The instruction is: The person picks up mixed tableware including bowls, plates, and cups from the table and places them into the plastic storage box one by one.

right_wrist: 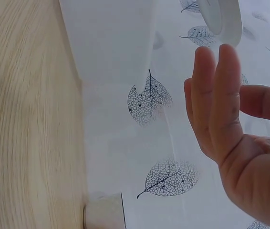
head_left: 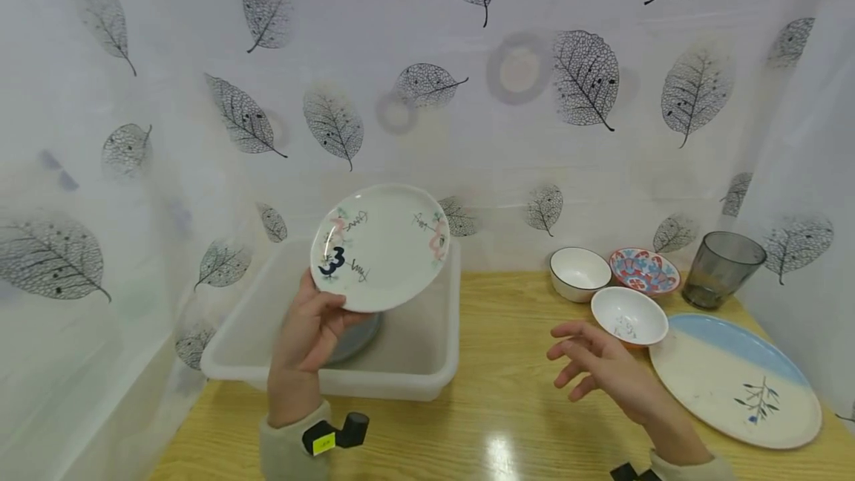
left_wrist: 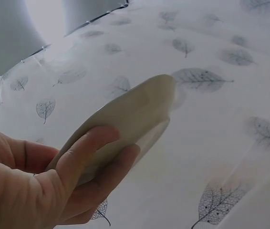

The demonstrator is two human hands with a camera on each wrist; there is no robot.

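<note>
A white plate (head_left: 387,247) with pink and dark blue figures on its border is held up, tilted, over the white plastic tub (head_left: 441,373). My left hand (head_left: 317,325) grips it by its lower left rim, the thumb on the upper face and the fingers beneath; the left wrist view shows the fingers on the plate's underside (left_wrist: 125,119). To the right, my right hand (head_left: 601,370) hovers above the wooden table with its fingers spread and loosely bent, holding nothing. It is nearest to a small white bowl (head_left: 628,310) with a grey pattern inside.
Behind that bowl stand a white dark-rimmed bowl (head_left: 580,273), a red and blue patterned bowl (head_left: 644,271) and a grey glass (head_left: 721,273). A large blue and cream plate (head_left: 735,384) lies at the right. Inside the tub is a grey round dish (head_left: 357,340). A leaf-print curtain (head_left: 494,147) hangs behind.
</note>
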